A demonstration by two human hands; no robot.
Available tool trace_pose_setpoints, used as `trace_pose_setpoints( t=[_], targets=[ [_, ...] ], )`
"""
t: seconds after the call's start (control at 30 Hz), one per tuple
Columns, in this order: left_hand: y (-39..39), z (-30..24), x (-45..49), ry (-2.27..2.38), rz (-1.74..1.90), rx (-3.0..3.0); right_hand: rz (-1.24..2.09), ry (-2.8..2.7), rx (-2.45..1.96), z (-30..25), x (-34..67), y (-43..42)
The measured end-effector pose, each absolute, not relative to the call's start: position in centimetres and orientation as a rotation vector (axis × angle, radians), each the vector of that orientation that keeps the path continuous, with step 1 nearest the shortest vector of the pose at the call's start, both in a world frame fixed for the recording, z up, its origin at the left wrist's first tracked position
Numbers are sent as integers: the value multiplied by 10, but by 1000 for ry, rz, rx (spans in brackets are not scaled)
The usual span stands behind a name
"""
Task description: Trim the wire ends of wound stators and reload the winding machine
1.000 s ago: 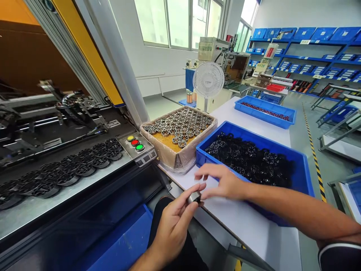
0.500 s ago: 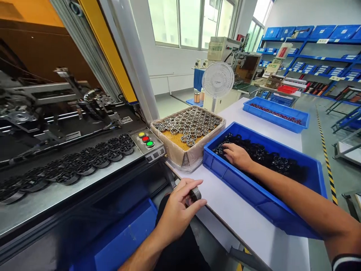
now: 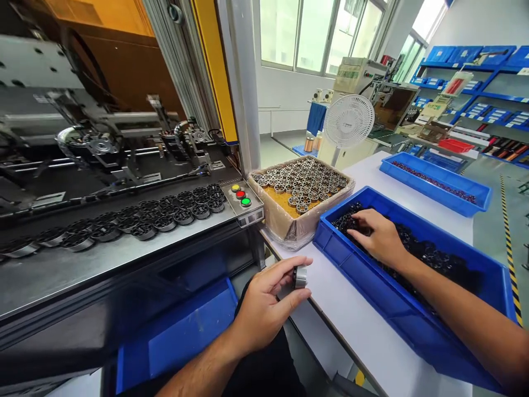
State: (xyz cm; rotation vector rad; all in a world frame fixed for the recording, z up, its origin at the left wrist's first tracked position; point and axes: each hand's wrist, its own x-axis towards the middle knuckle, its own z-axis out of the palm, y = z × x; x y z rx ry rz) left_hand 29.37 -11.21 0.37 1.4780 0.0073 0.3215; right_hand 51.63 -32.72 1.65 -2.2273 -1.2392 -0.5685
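Observation:
My left hand (image 3: pixel 266 300) is closed round a small round metal part (image 3: pixel 300 276) at the near edge of the white table (image 3: pixel 372 342). My right hand (image 3: pixel 378 236) reaches into a blue bin (image 3: pixel 363 278) full of black ring-shaped plastic parts (image 3: pixel 433 259); its fingers curl down among them, and what they grip is hidden. Beside the bin, a cardboard box (image 3: pixel 289 226) lined with plastic holds several metal round parts (image 3: pixel 303 179) in rows.
To the left a machine bed (image 3: pixel 82 264) carries a row of black parts (image 3: pixel 165 218) and a panel with yellow, red and green buttons (image 3: pixel 240 194). A second blue tray (image 3: pixel 433 182), a white fan (image 3: pixel 348 122) and blue shelving (image 3: pixel 487 82) stand behind. A blue bin (image 3: pixel 177 342) sits under the machine.
My right hand left the metal part held by my left hand and went into the blue bin of black parts. The camera view turned left.

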Motion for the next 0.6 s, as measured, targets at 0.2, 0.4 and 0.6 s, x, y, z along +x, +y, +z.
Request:
trace_pose_setpoints(
  t=[0.2, 0.4, 0.6],
  targets=[
    [-125, 3, 303, -34, 159, 1122, -561, -1636, -1743, 42, 407, -307],
    [-135, 1, 304, 46, 144, 1131, -524, -1611, -1671, 33, 397, -303],
    [-136, 4, 303, 38, 188, 1114, -514, -1643, -1640, 34, 400, -303]
  ],
)
